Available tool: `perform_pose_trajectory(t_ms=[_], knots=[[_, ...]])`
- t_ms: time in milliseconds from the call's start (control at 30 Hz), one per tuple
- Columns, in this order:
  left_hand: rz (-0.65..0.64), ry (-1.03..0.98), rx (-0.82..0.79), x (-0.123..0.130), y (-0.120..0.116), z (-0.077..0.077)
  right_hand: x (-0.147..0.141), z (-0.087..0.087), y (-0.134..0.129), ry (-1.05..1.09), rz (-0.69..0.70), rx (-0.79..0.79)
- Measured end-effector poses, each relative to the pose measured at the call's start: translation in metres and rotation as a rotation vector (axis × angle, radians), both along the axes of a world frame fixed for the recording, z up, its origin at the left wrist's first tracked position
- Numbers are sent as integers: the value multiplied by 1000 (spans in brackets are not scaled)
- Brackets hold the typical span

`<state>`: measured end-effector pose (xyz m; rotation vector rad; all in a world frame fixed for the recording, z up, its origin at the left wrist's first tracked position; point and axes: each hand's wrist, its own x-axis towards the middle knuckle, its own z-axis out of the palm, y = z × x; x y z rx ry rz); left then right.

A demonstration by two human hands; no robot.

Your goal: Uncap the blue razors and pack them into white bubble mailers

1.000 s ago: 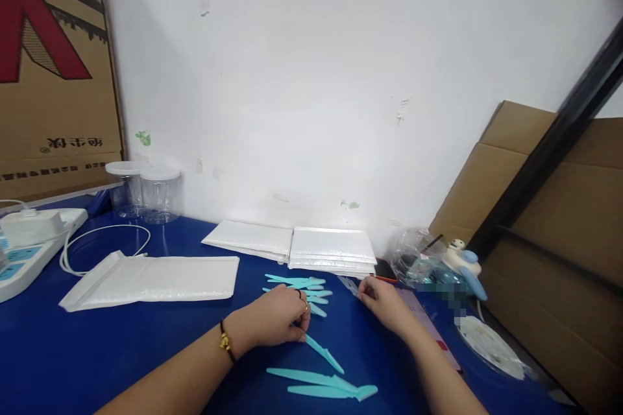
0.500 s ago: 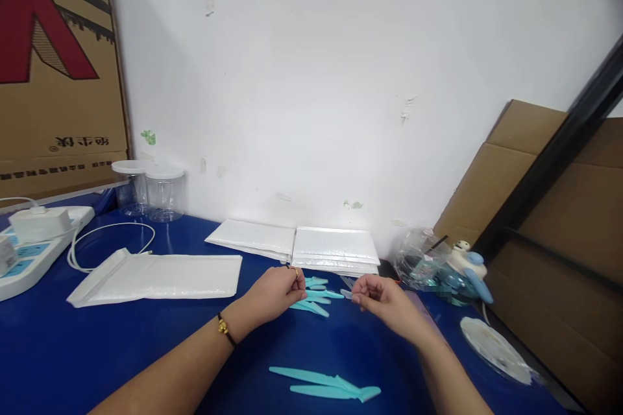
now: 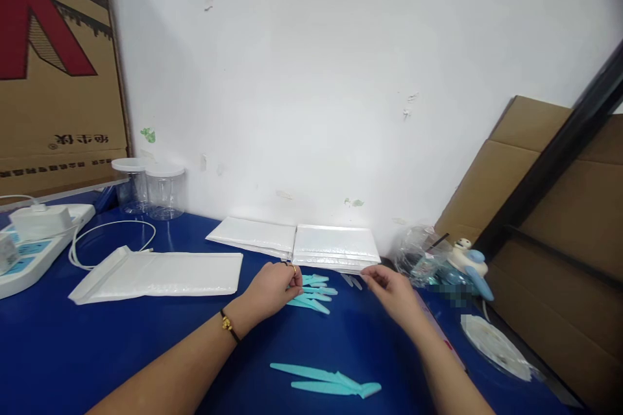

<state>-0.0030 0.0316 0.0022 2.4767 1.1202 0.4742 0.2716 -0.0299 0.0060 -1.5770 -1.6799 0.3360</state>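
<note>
Right hand (image 3: 393,293) has moved back to the pouches (image 3: 335,244), fingertips nearly together; left hand (image 3: 273,290), fingers curled, is at the razors (image 3: 321,291); what either holds, I cannot tell

Razors (image 3: 326,388) lie on the table (image 3: 58,350) before the stacked envelopes (image 3: 335,244).

Between the fingers of the left hand (image 3: 273,290) and the right hand (image 3: 392,298), a lane of blue tabletop (image 3: 349,331) is running, with turquoise tools (image 3: 325,291) crowding its left side and translucent strips (image 3: 357,283) lying at its far end. Just beyond the fingers, a white mailer stack (image 3: 335,243) is forming a low barrier, and the wall (image 3: 311,97) is rising behind. Nearer than the fingers, open tabletop is reaching down to a second turquoise cluster (image 3: 324,389). Right of the right fingers, a plastic bag (image 3: 413,256) is blocking sideways passage.
</note>
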Motion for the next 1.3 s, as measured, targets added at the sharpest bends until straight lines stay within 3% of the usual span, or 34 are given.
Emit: perform_pose_trajectory(t_ms=[67,133,333,467,633,700,800,867,1033,1300], knots=[[32,9,62,-2,0,1,14,-6,5,-148,-80,24],[16,-11,84,-2,-4,6,19,-14,10,-265,-71,3],[-349,57,-169,1,-35,16,7,-27,20,-524,-14,-92],[-381,115,-236,5,-44,10,5,-28,20,-576,-113,-135],[-284,120,-136,8,-40,6,9,-20,13,-486,-145,-145],[-215,77,-83,8,-33,7,10,-11,7,-275,-40,-175],[-120,-18,-55,6,-21,7,7,5,-3,128,237,-298],[-79,-56,-78,3,-14,6,1,13,-9,240,359,-359],[-62,-85,-140,1,-7,3,-11,19,-13,255,380,-345],[-79,-96,-112,6,-15,5,-25,10,-12,270,406,-348]])
